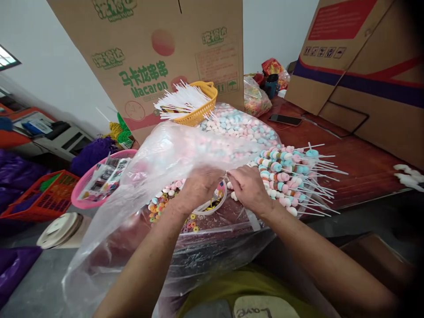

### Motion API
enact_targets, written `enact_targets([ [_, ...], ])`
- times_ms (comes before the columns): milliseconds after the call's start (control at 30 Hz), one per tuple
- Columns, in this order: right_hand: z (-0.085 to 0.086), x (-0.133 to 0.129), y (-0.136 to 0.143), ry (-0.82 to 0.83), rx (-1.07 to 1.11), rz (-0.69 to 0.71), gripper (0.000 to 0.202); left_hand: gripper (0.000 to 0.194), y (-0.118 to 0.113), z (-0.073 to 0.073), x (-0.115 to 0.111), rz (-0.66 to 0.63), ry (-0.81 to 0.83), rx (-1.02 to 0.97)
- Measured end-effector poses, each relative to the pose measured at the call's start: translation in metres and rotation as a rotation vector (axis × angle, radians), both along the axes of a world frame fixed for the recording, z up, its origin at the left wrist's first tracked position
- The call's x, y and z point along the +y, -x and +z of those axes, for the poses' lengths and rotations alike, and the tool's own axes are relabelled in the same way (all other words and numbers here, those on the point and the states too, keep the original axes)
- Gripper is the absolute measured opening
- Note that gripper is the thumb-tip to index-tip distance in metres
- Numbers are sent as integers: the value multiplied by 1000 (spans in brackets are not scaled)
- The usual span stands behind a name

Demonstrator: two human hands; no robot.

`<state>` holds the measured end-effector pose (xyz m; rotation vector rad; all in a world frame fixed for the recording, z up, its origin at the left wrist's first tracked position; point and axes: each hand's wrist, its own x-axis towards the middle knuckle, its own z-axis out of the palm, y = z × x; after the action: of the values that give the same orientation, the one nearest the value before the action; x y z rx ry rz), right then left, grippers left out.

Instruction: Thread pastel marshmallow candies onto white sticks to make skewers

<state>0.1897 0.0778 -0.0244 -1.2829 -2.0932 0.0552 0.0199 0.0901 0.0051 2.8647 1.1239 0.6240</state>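
My left hand (201, 187) and my right hand (247, 187) meet above a small round white tub (209, 213). Their fingers are curled in a pinch around something small and pale, too hidden to name. The left hand is partly smeared by motion. Inside the tub lies a shiny black-and-gold piece. Loose ring-shaped candies (162, 207) and marshmallows (170, 189) lie left of the tub on clear plastic sheeting (145, 260). Right of my right hand is a pile of marshmallow skewers (285, 176), their white sticks pointing right.
Behind the hands lie many pastel marshmallows (241, 128), partly under the plastic. A yellow basket (198, 115) of white sticks stands against a large cardboard box (142, 53). A phone (285, 119) lies on the red table (344, 176). To the left is a pink basin (82, 201).
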Motion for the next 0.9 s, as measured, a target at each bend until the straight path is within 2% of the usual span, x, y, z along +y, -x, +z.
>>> enact_targets([
  [67,-4,-6,-1,44,137,-16,27,24,-1,-3,-9,105,104,-183],
  [133,-5,-25,-11,141,325,38,24,14,-4,-3,-25,163,289,-247],
  [200,-3,-51,-23,229,461,131,17,14,-7,-2,-46,129,525,-276],
  [267,-3,-77,-33,296,465,252,9,17,-11,-7,-67,52,731,-349],
  [367,-13,-102,-40,350,445,396,5,22,-16,-21,-87,19,909,-403],
  [467,-31,-109,-40,290,421,305,15,20,-22,-31,-94,53,881,-287],
  [500,-36,-108,-39,268,390,263,17,15,-24,-32,-95,87,813,-227],
  [567,-42,-105,-36,193,325,210,21,18,-29,-32,-98,206,641,-137],
  [633,-43,-102,-33,89,290,163,24,17,-32,-34,-102,330,563,-158],
  [700,-41,-99,-30,29,290,116,28,12,-32,-40,-106,373,626,-307],
  [800,-38,-92,-30,135,318,72,37,21,-27,-51,-108,292,773,-508],
  [900,-37,-74,-37,344,254,-62,45,27,-18,-56,-106,196,698,-492],
])
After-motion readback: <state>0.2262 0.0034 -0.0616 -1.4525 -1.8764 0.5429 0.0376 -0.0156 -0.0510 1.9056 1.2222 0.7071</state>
